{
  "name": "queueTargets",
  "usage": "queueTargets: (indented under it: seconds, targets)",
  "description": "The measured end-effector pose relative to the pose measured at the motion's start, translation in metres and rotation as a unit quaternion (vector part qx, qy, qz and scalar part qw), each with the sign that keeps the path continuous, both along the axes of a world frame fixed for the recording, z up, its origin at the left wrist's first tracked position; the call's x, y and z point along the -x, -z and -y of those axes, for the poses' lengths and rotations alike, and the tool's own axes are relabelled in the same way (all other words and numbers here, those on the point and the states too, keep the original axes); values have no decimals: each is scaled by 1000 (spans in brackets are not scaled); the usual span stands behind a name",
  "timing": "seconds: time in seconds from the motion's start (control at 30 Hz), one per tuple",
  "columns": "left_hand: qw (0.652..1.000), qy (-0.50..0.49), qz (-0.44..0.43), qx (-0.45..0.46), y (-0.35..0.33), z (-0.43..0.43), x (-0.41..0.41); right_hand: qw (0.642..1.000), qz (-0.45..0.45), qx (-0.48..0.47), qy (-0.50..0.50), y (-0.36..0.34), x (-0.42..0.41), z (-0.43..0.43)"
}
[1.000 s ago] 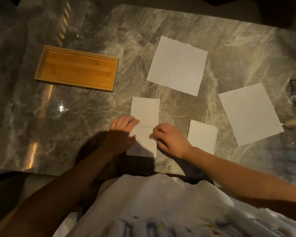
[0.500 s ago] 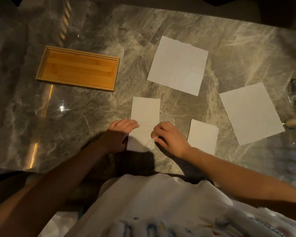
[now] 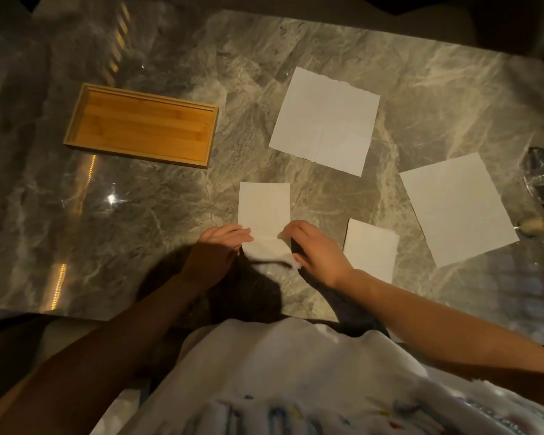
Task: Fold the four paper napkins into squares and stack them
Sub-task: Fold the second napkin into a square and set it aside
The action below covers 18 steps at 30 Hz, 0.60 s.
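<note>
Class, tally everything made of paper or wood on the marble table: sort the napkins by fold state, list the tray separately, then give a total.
Unfolded napkins: 2
Half-folded napkin: 1
Folded square napkin: 1
Wooden tray: 1
Total: 5

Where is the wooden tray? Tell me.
In the head view, the wooden tray lies on the left half of the marble table, left of the far unfolded napkin and beyond the left hand.
</note>
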<state>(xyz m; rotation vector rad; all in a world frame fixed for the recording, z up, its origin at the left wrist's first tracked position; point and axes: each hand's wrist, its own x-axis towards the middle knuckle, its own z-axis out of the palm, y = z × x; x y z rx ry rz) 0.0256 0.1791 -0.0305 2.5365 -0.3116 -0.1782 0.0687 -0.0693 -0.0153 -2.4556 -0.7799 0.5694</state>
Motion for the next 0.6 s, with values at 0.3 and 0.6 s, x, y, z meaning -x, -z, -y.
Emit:
queueTargets:
  seconds: [0.3,0.6]
  targets:
    - [998,-38,-6,57,1,-3,15,1000,0,-22,16,-3,-3,-4]
    - [992,-77,-45,85,2,1,20,999,-3,-4,-42,-3,11,-4]
